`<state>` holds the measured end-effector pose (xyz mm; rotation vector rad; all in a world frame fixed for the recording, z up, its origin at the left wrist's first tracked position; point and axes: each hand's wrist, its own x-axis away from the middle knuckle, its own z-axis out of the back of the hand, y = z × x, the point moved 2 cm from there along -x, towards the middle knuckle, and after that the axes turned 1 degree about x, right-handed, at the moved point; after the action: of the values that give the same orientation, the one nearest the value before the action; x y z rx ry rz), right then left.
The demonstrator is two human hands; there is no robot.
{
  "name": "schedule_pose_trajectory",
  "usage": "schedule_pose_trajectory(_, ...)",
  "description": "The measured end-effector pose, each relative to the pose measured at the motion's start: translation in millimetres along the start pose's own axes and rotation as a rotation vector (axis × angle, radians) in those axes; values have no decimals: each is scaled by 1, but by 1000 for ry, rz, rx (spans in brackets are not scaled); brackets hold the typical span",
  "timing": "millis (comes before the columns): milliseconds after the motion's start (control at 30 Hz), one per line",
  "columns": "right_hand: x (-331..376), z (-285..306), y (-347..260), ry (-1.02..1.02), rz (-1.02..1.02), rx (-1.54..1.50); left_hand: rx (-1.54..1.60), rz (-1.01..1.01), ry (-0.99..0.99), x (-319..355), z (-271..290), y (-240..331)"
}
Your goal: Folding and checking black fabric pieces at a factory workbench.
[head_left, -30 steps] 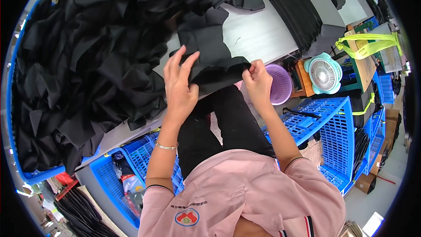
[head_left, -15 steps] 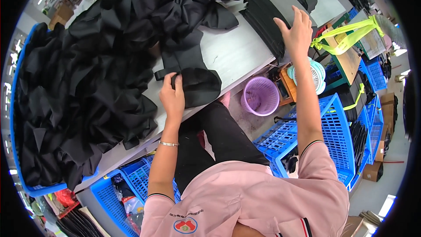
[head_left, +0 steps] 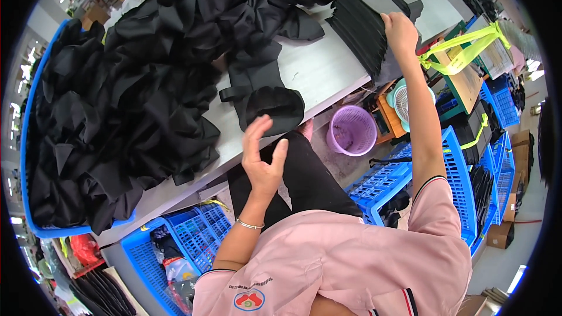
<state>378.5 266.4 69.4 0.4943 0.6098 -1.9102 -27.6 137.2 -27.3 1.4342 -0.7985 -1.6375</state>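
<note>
My right hand [head_left: 401, 36] is at the right edge of a stack of dark fabric panels [head_left: 358, 26], its fingers bent and pressed together on the edge of the top panel. The thumb is partly hidden there, and no panel is visibly lifted. My left hand [head_left: 263, 161] hovers in front of the table edge, thumb and fingers apart, holding nothing. Just beyond its fingertips a black sewn fabric piece [head_left: 269, 108] with a rounded end and a small strap loop lies flat on the table. A large heap of crumpled black fabric pieces [head_left: 134, 93] covers the table's left side.
The pale table [head_left: 316, 73] runs diagonally ahead of me. Below it stand a purple basket [head_left: 352, 130] and a light-green fan [head_left: 404, 105]. Blue crates [head_left: 459, 181] are at my right, another blue crate [head_left: 146, 257] at lower left. A yellow-green strap [head_left: 468, 52] hangs at right.
My left hand has let go of the sewn black piece and drawn back toward me, opening. My right hand has come down on the stack's edge, its fingers closing from a spread pose.
</note>
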Motion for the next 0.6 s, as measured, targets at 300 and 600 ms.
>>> schedule_pose_trajectory(300, 236, 53, -102, -96, 492, 41, 964, 855, -452, 63, -76, -39)
schedule_pose_trajectory(600, 327, 81, -90, -496, 115, -346, 1384, 1312, -682, 107, -129, -48)
